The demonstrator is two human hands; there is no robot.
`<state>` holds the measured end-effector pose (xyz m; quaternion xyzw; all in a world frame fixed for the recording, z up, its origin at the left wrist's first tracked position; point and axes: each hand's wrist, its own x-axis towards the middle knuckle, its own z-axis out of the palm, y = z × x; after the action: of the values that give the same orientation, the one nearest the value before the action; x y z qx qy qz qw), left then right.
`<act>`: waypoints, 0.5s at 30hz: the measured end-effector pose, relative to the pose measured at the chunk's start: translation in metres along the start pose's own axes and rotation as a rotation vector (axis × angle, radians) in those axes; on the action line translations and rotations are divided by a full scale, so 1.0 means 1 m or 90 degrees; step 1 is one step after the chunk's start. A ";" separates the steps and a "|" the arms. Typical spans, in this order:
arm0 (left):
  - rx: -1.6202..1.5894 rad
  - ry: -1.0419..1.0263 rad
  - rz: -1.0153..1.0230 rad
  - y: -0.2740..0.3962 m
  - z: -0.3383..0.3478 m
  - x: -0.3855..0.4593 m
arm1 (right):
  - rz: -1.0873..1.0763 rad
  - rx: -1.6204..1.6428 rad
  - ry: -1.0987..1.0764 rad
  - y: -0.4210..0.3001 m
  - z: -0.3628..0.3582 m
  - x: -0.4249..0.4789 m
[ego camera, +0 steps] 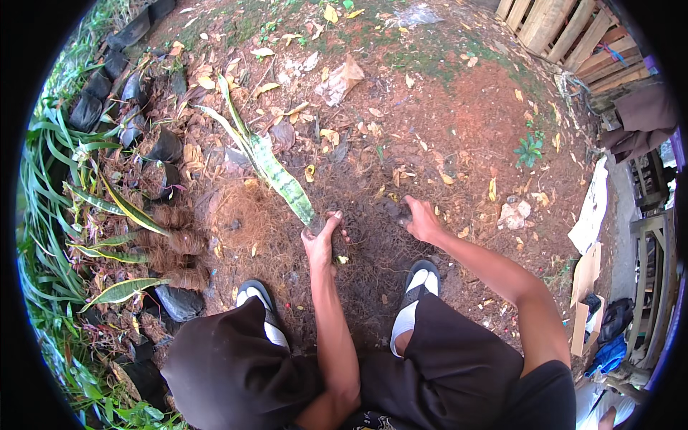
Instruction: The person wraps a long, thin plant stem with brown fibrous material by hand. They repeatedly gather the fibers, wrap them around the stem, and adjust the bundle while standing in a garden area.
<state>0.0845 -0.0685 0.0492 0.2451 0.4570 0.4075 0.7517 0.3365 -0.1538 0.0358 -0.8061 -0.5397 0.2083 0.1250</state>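
Observation:
My left hand (pixel 321 244) grips the base of a snake plant (pixel 274 166), whose mottled green leaves with pale yellow edges lean away up and to the left. The base of the plant is partly covered by my fingers. To the right, my right hand (pixel 422 219) is low over the ground with its fingers around a clump of dark soil (pixel 393 207); the fingertips are partly hidden. Dark, damp soil (pixel 371 258) mixed with fine brown roots lies between my feet. A mat of loose root fibre (pixel 247 215) spreads to the left of my left hand.
Several snake plants with fibre-wrapped root balls (pixel 185 242) lie at the left. Black polybags (pixel 166 145) line the grassy edge. My sandalled feet (pixel 422 279) flank the soil. A cardboard box (pixel 586 317) and wooden slats (pixel 570 32) stand at the right.

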 end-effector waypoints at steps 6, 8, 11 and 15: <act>-0.035 -0.001 -0.001 0.003 0.003 0.000 | -0.043 -0.056 -0.040 0.016 -0.014 0.016; -0.038 0.005 -0.001 0.003 0.002 -0.001 | -0.055 -0.057 -0.029 0.014 -0.016 0.018; -0.041 0.007 0.002 0.004 -0.003 0.001 | -0.083 -0.052 -0.038 0.003 -0.023 0.024; -0.037 0.011 0.001 0.004 -0.004 0.001 | -0.041 -0.100 -0.067 -0.006 -0.032 0.031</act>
<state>0.0802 -0.0656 0.0497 0.2200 0.4516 0.4228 0.7543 0.3573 -0.1224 0.0601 -0.7834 -0.5860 0.2033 0.0392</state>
